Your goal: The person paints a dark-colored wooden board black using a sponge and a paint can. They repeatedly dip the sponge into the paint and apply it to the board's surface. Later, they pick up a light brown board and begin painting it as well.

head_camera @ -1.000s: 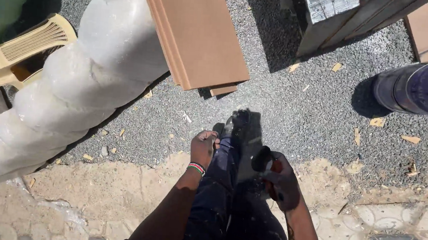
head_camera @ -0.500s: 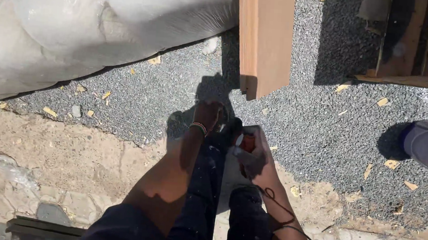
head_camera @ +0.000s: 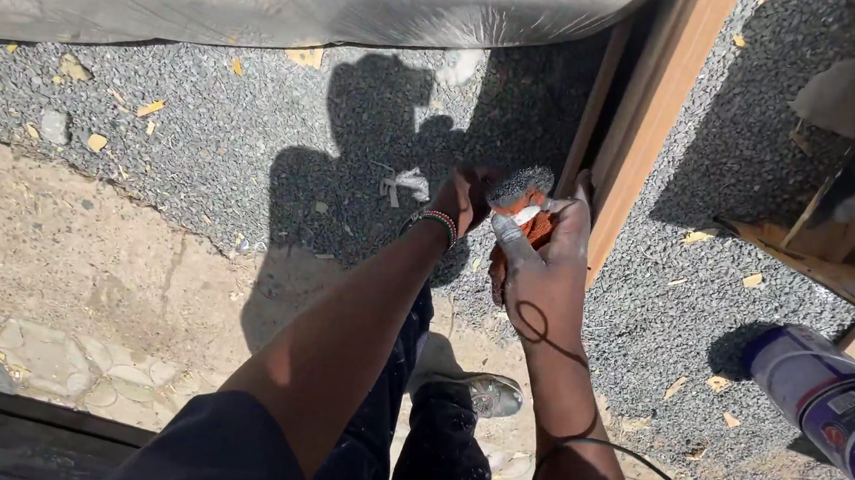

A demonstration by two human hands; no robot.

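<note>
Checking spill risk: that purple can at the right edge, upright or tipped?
Tipped. The purple can lies on its side on the gravel, its round end towards the camera's lower right. Cannot tell whether it is capped or leaking.

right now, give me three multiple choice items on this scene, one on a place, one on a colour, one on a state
1. Where does the purple can lie?
A. at the right edge, on gravel
B. on the plastic sheet
C. between the two hands

2. What colour is the body of the tool in the hands?
A. green
B. orange
C. white

3. How is the tool held?
A. lying loose on the ground
B. in one hand only
C. with both hands on it

Answers:
1 A, it lies at the right edge with its shadow on the gravel.
2 B, orange shows between the fingers.
3 C, left hand and right hand both grip it.
</note>
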